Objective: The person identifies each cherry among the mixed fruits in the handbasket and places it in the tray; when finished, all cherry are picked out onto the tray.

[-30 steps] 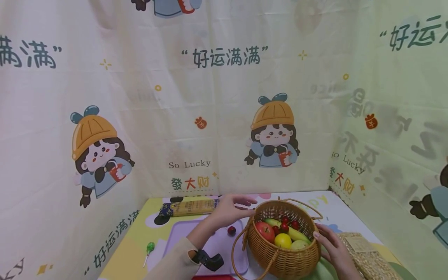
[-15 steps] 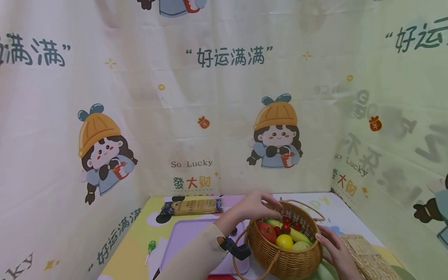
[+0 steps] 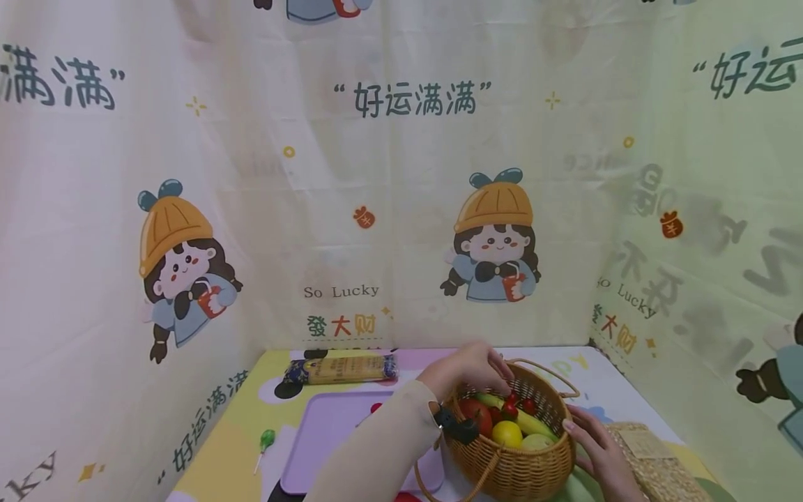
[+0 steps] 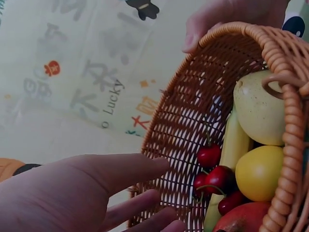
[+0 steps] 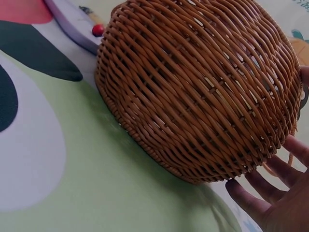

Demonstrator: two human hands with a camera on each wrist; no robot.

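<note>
A wicker basket [image 3: 517, 474] holds several dark red cherries [image 4: 218, 179], a red apple [image 3: 479, 416], a yellow lemon-like fruit [image 4: 260, 173], a banana [image 4: 235, 140] and a pale green fruit [image 4: 260, 104]. Over its far left rim reaches my left hand [image 3: 467, 368], fingers extended into the basket beside the cherries. Nothing shows between those fingers in the left wrist view. My right hand [image 3: 599, 450] holds the basket from the right: the thumb lies at the rim, and spread fingers [image 5: 248, 200] touch the woven side.
Left of the basket lies a purple tray [image 3: 314, 446], with a cherry [image 3: 376, 407] on it; my left sleeve covers part. Behind it is a long yellow-and-blue packet [image 3: 341, 369]. A green lollipop [image 3: 266, 439] lies far left, a woven straw item [image 3: 659, 460] at right.
My left hand has moved right, from beside the basket's left rim to over its opening, fingers dipping in near the cherries. My right hand has stayed on the basket.
</note>
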